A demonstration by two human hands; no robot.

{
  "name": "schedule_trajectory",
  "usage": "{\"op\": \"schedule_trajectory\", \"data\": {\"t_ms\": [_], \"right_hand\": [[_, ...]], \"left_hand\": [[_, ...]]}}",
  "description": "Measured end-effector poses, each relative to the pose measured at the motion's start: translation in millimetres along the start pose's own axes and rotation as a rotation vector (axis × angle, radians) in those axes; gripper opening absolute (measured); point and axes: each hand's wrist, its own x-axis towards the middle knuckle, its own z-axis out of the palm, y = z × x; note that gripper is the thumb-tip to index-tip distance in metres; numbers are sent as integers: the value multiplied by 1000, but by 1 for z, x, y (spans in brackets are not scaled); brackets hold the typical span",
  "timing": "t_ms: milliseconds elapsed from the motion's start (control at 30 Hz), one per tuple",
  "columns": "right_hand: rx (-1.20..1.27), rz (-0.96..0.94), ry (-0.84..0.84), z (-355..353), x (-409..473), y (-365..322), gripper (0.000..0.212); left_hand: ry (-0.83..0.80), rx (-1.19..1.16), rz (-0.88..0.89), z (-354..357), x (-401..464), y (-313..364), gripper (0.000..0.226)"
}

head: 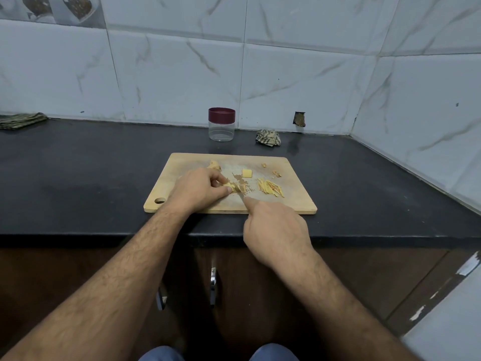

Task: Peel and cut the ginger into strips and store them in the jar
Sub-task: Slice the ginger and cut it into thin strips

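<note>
One piece of ginger (232, 188) lies mid-board, pinched under the left hand's (199, 190) curled fingertips, with the right hand (273, 227) just near-right of it, fist closed around a knife (240, 194) whose handle is hidden. Cut strips (270, 188) lie to the right on the cutting board (291, 204), a small block (247, 173) sits farther back, and the lidded jar (221, 124) stands beyond by the wall.

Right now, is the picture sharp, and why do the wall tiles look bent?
Head view: wide-angle lens bows the wall tiles and counter edge; light is dim and bluish; cutting board and jar read clearly; the knife by the right hand is hard to see.
</note>
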Motion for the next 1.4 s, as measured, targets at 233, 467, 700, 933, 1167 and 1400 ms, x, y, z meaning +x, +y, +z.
{"op": "schedule_trajectory", "data": {"t_ms": [233, 467, 700, 933, 1167, 1400], "right_hand": [[18, -8, 48, 5, 19, -10, 44], [-39, -16, 22, 9, 29, -15, 45], [-94, -17, -15, 9, 27, -19, 49], [-46, -18, -18, 7, 1, -5, 43], [45, 32, -5, 4, 2, -3, 48], [69, 42, 4, 2, 16, -8, 48]], "left_hand": [[-4, -5, 8, 2, 1, -2, 30], [15, 1, 26, 4, 4, -5, 29], [10, -14, 12, 4, 6, -6, 31], [-10, -16, 13, 1, 4, -4, 31], [-9, -16, 8, 1, 4, -4, 27], [4, -9, 8, 3, 5, -5, 29]]}}
